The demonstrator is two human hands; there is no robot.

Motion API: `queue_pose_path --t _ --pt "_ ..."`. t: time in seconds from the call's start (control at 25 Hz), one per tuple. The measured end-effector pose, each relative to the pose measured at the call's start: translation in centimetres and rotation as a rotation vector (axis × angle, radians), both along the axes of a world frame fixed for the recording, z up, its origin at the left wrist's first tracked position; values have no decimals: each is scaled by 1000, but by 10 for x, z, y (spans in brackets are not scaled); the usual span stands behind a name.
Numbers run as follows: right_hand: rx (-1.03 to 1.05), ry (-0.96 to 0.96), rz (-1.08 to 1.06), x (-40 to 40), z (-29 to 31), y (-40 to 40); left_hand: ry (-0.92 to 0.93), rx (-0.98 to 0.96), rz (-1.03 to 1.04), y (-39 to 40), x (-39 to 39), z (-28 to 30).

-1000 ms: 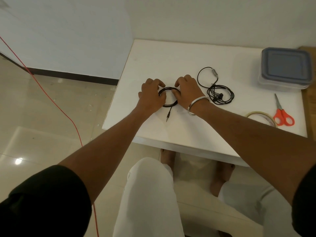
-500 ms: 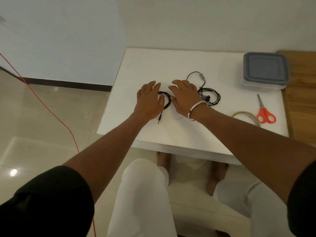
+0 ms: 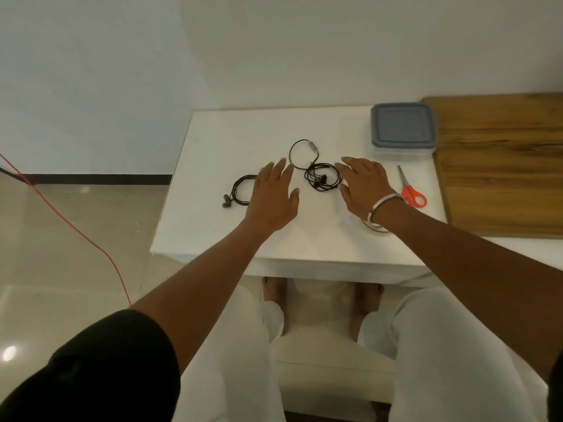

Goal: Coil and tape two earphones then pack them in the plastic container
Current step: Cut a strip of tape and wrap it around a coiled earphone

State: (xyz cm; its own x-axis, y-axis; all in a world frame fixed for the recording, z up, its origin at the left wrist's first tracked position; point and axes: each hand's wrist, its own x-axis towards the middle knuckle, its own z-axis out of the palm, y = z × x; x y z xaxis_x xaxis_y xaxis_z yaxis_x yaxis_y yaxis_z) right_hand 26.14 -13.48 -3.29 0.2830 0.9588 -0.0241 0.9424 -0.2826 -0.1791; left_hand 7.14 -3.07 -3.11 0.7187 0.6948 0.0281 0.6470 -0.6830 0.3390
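Both hands have left the first earphone since half a second ago: then they pressed together on its coil at mid-table, now they sit further right, spread to either side of the second one. Coiled earphone (image 3: 240, 190) lies alone at the left of the white table (image 3: 213, 239), well apart from the right hand and just beside the back of the left hand; its buds rest at the lower left of the loop. No tape is visible on it.

Nearest: tape roll (image 3: 376, 229) by the table's front edge, partly hidden under the right wrist. Left hand (image 3: 272, 196) is flat, fingers straight, holding nothing. Right hand (image 3: 362, 184) likewise is spread, fingers relaxed, empty, its fingertips just beside the loose earphone (image 3: 320, 178), which lies between the hands as a tangle with one loop running toward the wall. Scissors (image 3: 409, 190) are to the right. Farthest: plastic container (image 3: 402, 129), lid on, at the back right corner.

Judgement: step in hand is starting on the second earphone. Next move calls for gathering the stray loop and winding it evenly. Taping and opening the container remain.
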Motion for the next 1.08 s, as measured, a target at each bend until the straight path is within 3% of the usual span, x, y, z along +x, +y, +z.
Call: queue_pose_path --t 0.24,0.56,1.08 --pt "-40 -3 -107 40 6 -62 -25 -38 -128 -48 30 1" --pt "-43 -22 -147 45 2 -107 -72 -296 -166 -108 57 -9" --pt "60 140 -321 54 -16 -120 -22 -104 -330 -125 84 -12"
